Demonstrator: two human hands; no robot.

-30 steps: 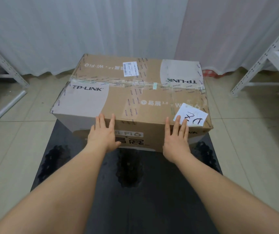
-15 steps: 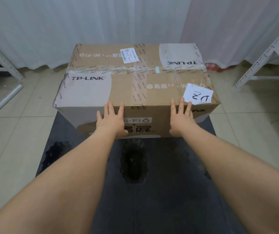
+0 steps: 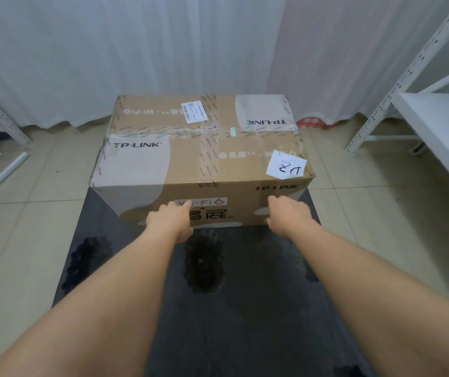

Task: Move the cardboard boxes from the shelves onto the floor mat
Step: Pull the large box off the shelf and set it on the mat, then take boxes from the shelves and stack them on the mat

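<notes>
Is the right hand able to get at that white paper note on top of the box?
Probably yes: the right hand touches the box's near face just below the note, nothing between them.

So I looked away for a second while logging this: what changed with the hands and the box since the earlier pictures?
Both hands slid down off the top edge of the brown cardboard TP-LINK box: the left hand and right hand now press its near side face. The box has edged farther back on the dark grey floor mat. The white paper note stays on its top.
</notes>
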